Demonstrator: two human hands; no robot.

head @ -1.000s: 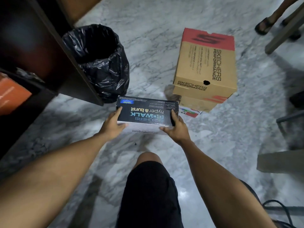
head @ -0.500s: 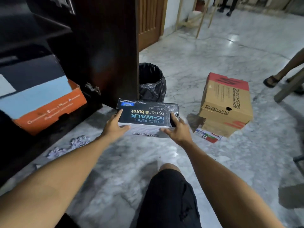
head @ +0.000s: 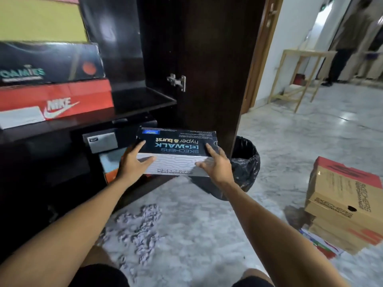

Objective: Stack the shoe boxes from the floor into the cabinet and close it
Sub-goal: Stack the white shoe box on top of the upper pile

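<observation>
A black and grey Skechers GoWalk shoe box [head: 178, 151] is in the air in front of the open dark cabinet [head: 145, 96]. My left hand [head: 133, 163] grips its left end and my right hand [head: 215, 164] grips its right end, thumbs on the lid. Inside the cabinet, a red Nike box [head: 62, 102] lies on a shelf with a black box [head: 49, 63] and a yellow-green box [head: 39, 19] stacked on it. More boxes sit on the shelf below [head: 101, 139]. Brown Skechers boxes [head: 344, 201] are stacked on the floor at the right.
The cabinet door [head: 207, 65] stands open behind the held box. A bin with a black bag [head: 245, 164] sits beside it. Crumpled paper [head: 143, 228] lies on the marble floor. A wooden table [head: 300, 75] and a standing person [head: 348, 44] are far right.
I have lifted the GoWalk box from near the floor and carried it left toward the cabinet. My view has turned up and left, bringing the shelves into sight.
</observation>
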